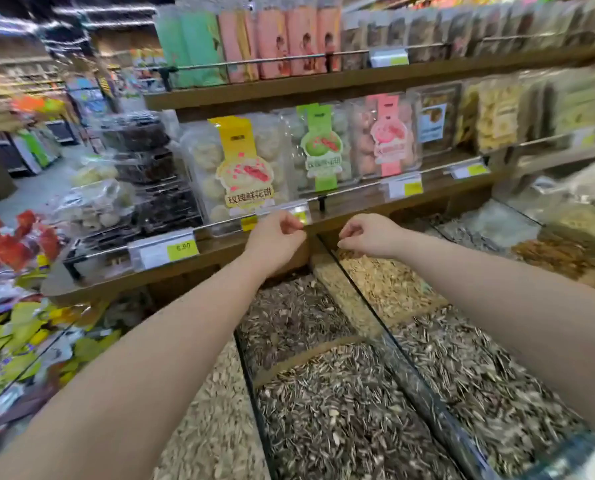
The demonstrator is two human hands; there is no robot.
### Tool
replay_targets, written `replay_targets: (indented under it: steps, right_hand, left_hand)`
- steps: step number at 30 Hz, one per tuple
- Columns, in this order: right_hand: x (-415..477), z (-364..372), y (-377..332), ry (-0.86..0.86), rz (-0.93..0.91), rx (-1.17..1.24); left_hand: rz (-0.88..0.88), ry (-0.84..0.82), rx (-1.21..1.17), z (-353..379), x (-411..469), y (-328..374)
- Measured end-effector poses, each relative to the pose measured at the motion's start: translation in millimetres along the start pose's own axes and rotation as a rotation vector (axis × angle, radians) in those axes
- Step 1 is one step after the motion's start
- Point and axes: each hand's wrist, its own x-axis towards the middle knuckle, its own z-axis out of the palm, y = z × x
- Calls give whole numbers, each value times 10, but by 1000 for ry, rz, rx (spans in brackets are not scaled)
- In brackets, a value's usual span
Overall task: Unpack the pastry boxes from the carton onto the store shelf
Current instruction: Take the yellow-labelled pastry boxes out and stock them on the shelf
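Observation:
A clear pastry box with a yellow label [244, 168] stands on the wooden middle shelf [358, 202], leaning slightly toward me. Beside it on the right stand a green-label box [320, 147] and a pink-label box [386, 133]. My left hand [275, 237] hovers just below the yellow box at the shelf's front rail, fingers loosely curled, holding nothing. My right hand [368, 235] is level with it to the right, fingers curled and apart, also with nothing in it. No carton is in view.
Glass-covered bins of sunflower seeds [323, 393] and pale seeds [386, 282] lie under my arms. Dark cake boxes [143, 161] stack left of the yellow box. Price tags [164, 251] clip to the rail. Tall pink and green packs [254, 39] fill the top shelf.

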Motion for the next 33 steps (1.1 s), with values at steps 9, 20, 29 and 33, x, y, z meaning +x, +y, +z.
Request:
replay_targets:
  steps: [9, 20, 29, 33]
  right_hand:
    - [-1821, 363, 1081, 149, 413, 45]
    - [-4124, 518, 2836, 236, 824, 151]
    - [-5475, 765, 4245, 155, 993, 230]
    - [-5616, 964, 4890, 181, 1036, 317]
  left_hand:
    - [110, -495, -112, 1244, -1322, 143]
    - [90, -956, -238, 3092, -2977, 689]
    - [-353, -1062, -217, 4717, -4250, 455]
    - [-566, -1027, -239, 5285, -4608, 212]
